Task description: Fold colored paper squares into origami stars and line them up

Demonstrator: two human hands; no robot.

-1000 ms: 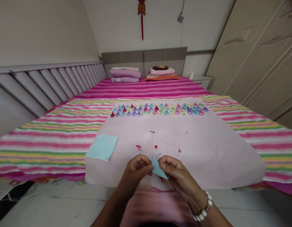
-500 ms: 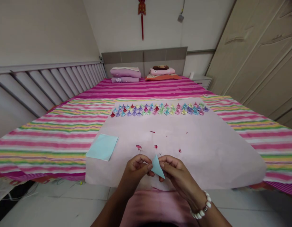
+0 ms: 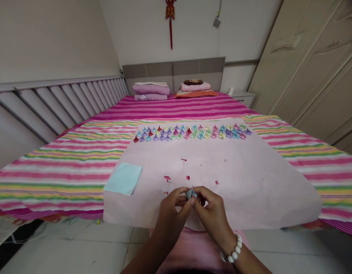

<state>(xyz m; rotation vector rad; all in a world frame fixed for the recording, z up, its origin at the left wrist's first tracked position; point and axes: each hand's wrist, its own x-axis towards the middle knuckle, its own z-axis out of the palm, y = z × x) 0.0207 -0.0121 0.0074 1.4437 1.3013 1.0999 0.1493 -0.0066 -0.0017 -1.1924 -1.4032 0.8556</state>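
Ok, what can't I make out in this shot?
Head view:
- Blue paper: mostly hidden by the fingers of the left hand and right hand; its fold is unreadable.
- Folded pieces in the far row: too small to count.
- Red scraps: too small to identify.

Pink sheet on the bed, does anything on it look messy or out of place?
Yes: small red scraps lie scattered on the pink sheet, between the row of folded paper shapes and the blue folded piece pinched by left hand and right hand. The blue paper square sits slightly askew at the sheet's left edge.
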